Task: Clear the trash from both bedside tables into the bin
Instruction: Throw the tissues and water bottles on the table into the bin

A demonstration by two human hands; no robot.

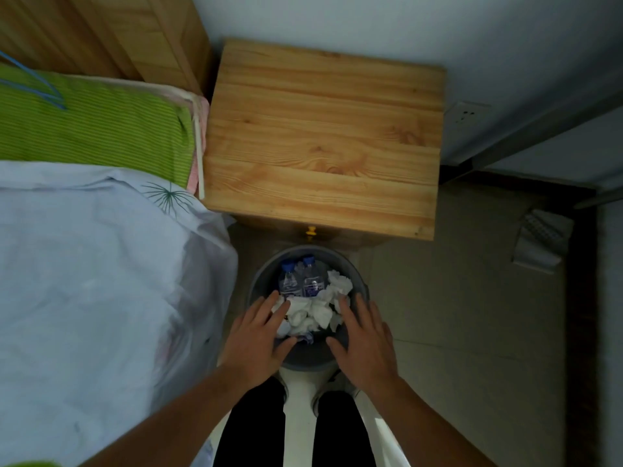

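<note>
A round grey bin stands on the floor in front of a wooden bedside table whose top is bare. Inside the bin lie two clear water bottles with blue caps and several crumpled white tissues. My left hand hovers over the bin's left rim with fingers spread and nothing in it. My right hand hovers over the right rim, also spread and holding nothing.
A bed with a pale blue cover and a green striped pillow fills the left. A wall socket is right of the table. A folded grey cloth lies on the tiled floor at right. My legs stand below the bin.
</note>
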